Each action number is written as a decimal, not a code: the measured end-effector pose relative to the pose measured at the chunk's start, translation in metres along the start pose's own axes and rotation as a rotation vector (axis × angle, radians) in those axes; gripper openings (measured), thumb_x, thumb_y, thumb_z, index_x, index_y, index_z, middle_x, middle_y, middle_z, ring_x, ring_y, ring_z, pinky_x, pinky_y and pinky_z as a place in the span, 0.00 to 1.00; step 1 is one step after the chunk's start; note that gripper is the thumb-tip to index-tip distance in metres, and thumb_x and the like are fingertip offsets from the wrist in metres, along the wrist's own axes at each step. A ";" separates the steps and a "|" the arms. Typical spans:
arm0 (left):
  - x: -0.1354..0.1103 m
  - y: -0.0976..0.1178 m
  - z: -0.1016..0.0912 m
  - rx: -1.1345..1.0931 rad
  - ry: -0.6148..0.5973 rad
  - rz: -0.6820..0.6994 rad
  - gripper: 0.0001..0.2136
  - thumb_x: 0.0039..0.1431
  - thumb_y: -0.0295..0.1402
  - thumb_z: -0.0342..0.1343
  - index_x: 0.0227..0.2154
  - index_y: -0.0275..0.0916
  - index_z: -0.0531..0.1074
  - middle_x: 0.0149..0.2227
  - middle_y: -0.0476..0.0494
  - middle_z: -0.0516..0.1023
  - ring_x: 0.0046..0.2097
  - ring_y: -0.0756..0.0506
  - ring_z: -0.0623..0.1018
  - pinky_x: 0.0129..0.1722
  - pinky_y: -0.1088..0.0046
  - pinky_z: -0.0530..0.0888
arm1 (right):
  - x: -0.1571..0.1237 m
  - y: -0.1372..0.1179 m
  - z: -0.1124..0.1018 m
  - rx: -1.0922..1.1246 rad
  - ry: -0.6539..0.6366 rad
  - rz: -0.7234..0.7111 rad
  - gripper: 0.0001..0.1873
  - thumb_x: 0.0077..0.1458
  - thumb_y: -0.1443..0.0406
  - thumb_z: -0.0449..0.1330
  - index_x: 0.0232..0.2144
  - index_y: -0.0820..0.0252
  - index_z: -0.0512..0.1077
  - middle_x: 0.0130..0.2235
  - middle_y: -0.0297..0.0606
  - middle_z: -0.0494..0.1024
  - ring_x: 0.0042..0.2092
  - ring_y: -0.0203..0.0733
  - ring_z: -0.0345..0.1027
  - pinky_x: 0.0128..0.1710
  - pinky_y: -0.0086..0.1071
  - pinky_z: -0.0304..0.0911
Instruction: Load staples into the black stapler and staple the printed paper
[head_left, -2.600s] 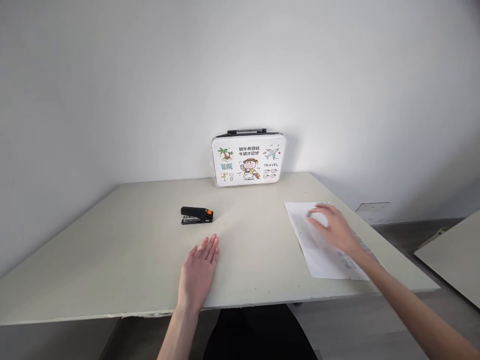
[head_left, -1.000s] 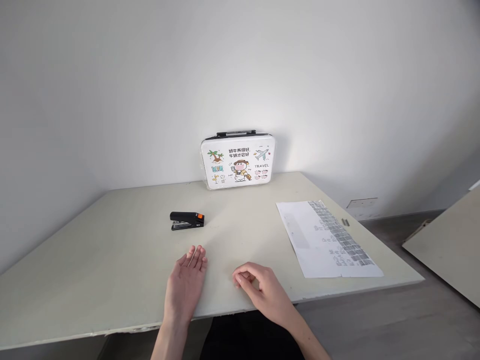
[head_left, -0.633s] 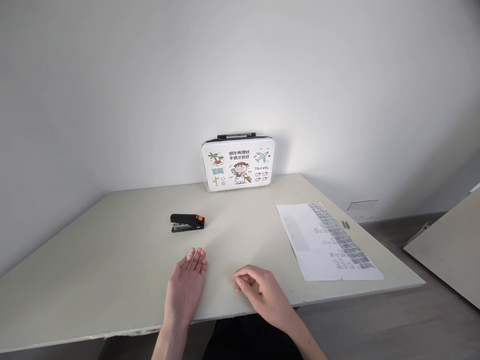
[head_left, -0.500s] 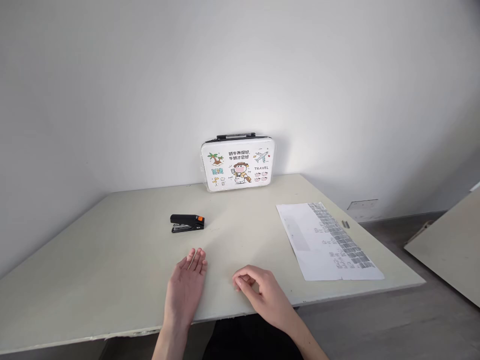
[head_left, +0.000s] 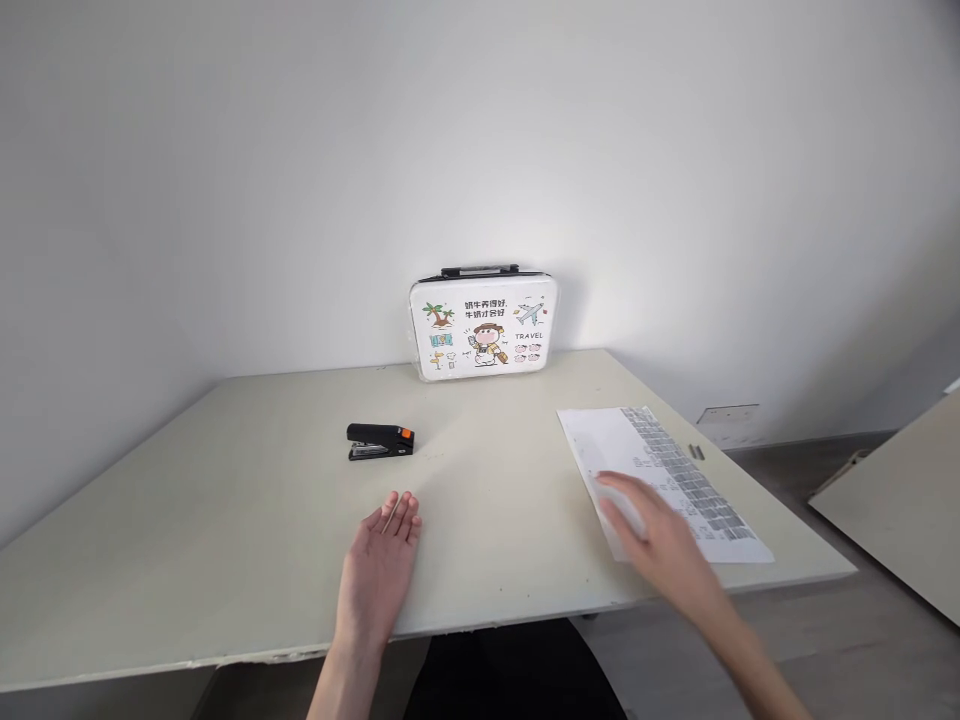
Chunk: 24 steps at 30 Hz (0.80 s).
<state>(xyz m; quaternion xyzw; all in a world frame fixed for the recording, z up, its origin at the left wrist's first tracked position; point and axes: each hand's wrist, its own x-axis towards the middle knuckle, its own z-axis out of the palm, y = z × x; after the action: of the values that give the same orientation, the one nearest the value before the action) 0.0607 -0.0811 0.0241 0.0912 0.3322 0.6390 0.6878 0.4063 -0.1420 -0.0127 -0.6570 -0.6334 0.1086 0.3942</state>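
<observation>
Palm up, my left hand rests at the front of the table, its fingers stretched out and nothing visible in it. Just beyond its fingertips lies a black stapler with an orange patch, its jaw parted toward the left. My right hand is over the left part of a printed sheet of paper, thumb and forefinger apart. It is slightly blurred, and whether it touches the sheet I cannot tell. Part of the paper is hidden under this hand.
A white cartoon-printed case with a black handle stands upright at the back of the pale table, against the wall. Small grey strips lie by the right edge, beyond the paper. Another pale surface is at the far right.
My right hand has moved right, from the table's front middle to over the paper, and its thumb and forefinger have opened. My left hand keeps its pose. The view has shifted slightly.
</observation>
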 end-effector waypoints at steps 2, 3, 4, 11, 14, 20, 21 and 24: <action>0.002 0.000 -0.001 0.007 0.003 0.002 0.12 0.68 0.25 0.47 0.42 0.35 0.77 0.47 0.34 0.79 0.49 0.44 0.82 0.44 0.68 0.80 | 0.003 0.045 -0.019 -0.188 0.025 0.062 0.27 0.68 0.47 0.48 0.60 0.50 0.70 0.66 0.43 0.69 0.67 0.60 0.61 0.63 0.58 0.63; 0.003 0.000 -0.002 0.021 0.008 0.007 0.12 0.68 0.25 0.48 0.42 0.35 0.77 0.48 0.34 0.79 0.49 0.43 0.81 0.45 0.68 0.80 | 0.003 0.063 -0.025 -0.257 0.010 0.090 0.30 0.68 0.46 0.47 0.62 0.52 0.70 0.68 0.44 0.67 0.70 0.61 0.56 0.64 0.60 0.60; 0.003 -0.001 -0.003 0.046 0.016 0.016 0.12 0.68 0.26 0.48 0.42 0.35 0.77 0.49 0.34 0.79 0.50 0.43 0.81 0.47 0.67 0.80 | 0.002 0.078 -0.029 -0.319 -0.021 0.111 0.32 0.68 0.45 0.46 0.63 0.54 0.69 0.70 0.44 0.64 0.72 0.62 0.52 0.66 0.62 0.57; -0.012 -0.022 0.004 0.896 -0.254 0.368 0.13 0.71 0.42 0.51 0.48 0.43 0.75 0.60 0.39 0.75 0.63 0.37 0.73 0.65 0.55 0.68 | -0.044 0.040 0.001 -0.504 -0.132 0.052 0.35 0.70 0.46 0.42 0.72 0.51 0.57 0.74 0.35 0.51 0.75 0.56 0.41 0.71 0.58 0.46; -0.009 -0.040 0.017 1.403 -0.515 0.552 0.15 0.72 0.46 0.50 0.54 0.48 0.73 0.65 0.43 0.70 0.68 0.37 0.66 0.68 0.53 0.63 | -0.062 -0.023 0.025 -0.447 -0.196 0.008 0.32 0.71 0.47 0.44 0.72 0.45 0.58 0.74 0.33 0.50 0.74 0.59 0.44 0.69 0.63 0.49; 0.011 -0.051 0.014 2.051 -0.810 0.704 0.28 0.74 0.50 0.42 0.73 0.52 0.51 0.75 0.47 0.50 0.75 0.35 0.44 0.71 0.43 0.52 | -0.056 -0.101 0.029 -0.099 -0.419 -0.163 0.29 0.74 0.52 0.41 0.74 0.36 0.47 0.75 0.23 0.42 0.76 0.52 0.34 0.70 0.56 0.50; 0.008 -0.049 0.008 2.108 -0.812 0.721 0.29 0.74 0.50 0.42 0.74 0.52 0.48 0.76 0.48 0.48 0.75 0.34 0.43 0.72 0.42 0.51 | -0.052 -0.101 0.024 -0.076 -0.411 -0.141 0.29 0.74 0.52 0.41 0.74 0.36 0.46 0.76 0.23 0.41 0.76 0.52 0.32 0.71 0.56 0.49; -0.009 -0.036 -0.017 2.214 -0.712 0.803 0.30 0.75 0.49 0.42 0.74 0.55 0.43 0.76 0.51 0.46 0.75 0.33 0.44 0.71 0.40 0.52 | -0.042 -0.080 0.012 -0.059 -0.354 -0.041 0.30 0.73 0.50 0.43 0.73 0.40 0.52 0.76 0.25 0.43 0.76 0.52 0.32 0.71 0.56 0.49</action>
<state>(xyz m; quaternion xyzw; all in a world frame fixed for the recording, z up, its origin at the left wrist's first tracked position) 0.0807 -0.1008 -0.0051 0.8902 0.4374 0.1184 0.0467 0.3316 -0.1850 0.0172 -0.6257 -0.7091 0.1961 0.2592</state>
